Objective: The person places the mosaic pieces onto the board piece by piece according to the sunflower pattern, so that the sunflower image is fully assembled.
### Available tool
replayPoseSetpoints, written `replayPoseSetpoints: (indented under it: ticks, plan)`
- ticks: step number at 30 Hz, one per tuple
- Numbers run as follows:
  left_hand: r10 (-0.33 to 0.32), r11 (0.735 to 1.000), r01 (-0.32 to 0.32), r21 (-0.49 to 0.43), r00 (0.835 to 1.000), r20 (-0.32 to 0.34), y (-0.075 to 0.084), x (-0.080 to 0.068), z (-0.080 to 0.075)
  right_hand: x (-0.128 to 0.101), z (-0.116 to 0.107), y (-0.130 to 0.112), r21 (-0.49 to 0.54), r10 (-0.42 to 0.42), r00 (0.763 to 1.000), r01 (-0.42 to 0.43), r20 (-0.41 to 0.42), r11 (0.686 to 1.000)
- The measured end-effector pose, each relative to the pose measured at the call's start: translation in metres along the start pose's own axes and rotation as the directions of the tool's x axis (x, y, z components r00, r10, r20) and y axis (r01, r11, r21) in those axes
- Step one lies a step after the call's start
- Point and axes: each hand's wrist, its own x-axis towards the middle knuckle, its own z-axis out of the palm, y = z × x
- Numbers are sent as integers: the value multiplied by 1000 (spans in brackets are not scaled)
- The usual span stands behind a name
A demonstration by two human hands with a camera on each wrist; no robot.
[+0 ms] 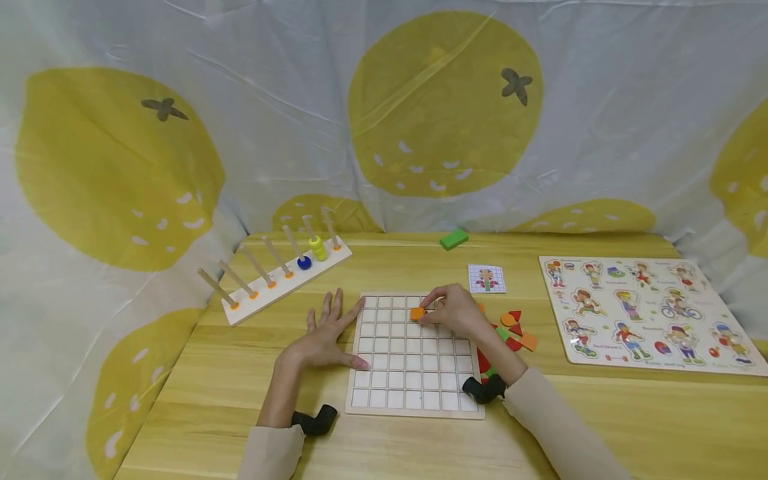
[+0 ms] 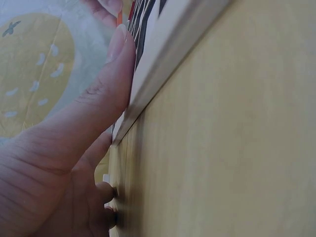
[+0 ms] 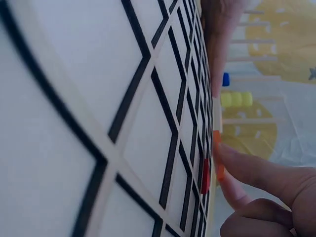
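Right hand (image 1: 457, 312) pinches a small orange square tile (image 1: 417, 313) — left hand (image 1: 327, 339) spread flat against the white grid board (image 1: 411, 383).

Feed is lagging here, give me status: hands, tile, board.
Left hand flat, steadying the grid board at its left edge. Right hand pinches orange square tile on the board's second row. Nothing blocking the cells.

Left hand (image 1: 327, 337) flat, fingers spread; right hand (image 1: 454, 311) curled, fingertips pinching.
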Motion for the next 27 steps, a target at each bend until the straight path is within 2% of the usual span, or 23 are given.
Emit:
replayPoseSetpoints:
  ticks: [5, 15, 27]
  plan:
    - [11, 1000, -11, 0, 1000, 2, -1, 1, 1, 2, 4, -2, -39, 12, 1000, -12, -10, 999]
    - [6, 1000, -6, 4, 1000, 0, -1, 1, 0, 4, 0, 1, 20, -69, 997, 68, 31, 997]
    - [3, 1000, -3, 17, 1000, -9, 0, 0, 0, 8, 3, -1, -4, -70, 997, 70, 38, 998]
